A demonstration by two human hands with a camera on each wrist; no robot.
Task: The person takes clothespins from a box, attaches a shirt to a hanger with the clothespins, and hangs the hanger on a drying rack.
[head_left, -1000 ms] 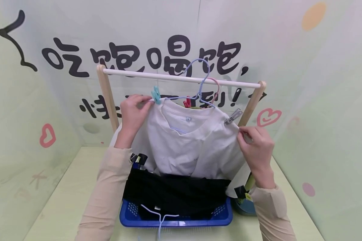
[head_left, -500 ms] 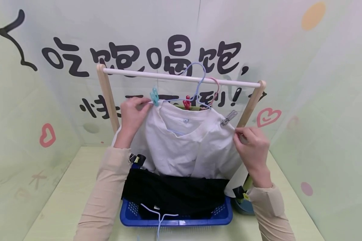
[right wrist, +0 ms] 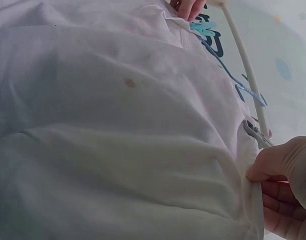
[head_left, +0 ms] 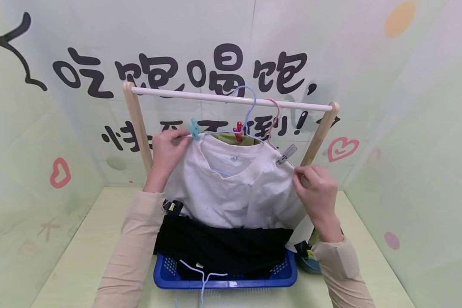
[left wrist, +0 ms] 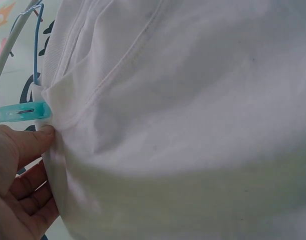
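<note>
A white T-shirt [head_left: 223, 196] hangs on a light blue hanger [head_left: 250, 115], whose hook is at the white rail in the head view. My left hand [head_left: 168, 147] pinches the shirt's left shoulder, just outside a teal clothespin [head_left: 194, 129]. The right shoulder is pinched by my right hand [head_left: 317, 188], below a grey clothespin [head_left: 286, 155]. In the left wrist view the thumb [left wrist: 40, 140] presses the cloth right under the teal clothespin. The right wrist view has the other thumb [right wrist: 260, 167] on the shirt's edge near the grey clothespin [right wrist: 257, 134].
A drying rack with a white rail [head_left: 200, 97] stands on the table [head_left: 88, 239]. Behind the shirt hang a pink hanger [head_left: 276, 113], a red clothespin [head_left: 238, 131] and green cloth [head_left: 225, 137]. In front, a blue basket [head_left: 223, 283] holds black cloth [head_left: 219, 244] and another hanger [head_left: 204, 278].
Both hands and the shirt have shifted left and slightly down. The blue hanger's hook has come lower and slid left along the rail, away from the pink hanger.
</note>
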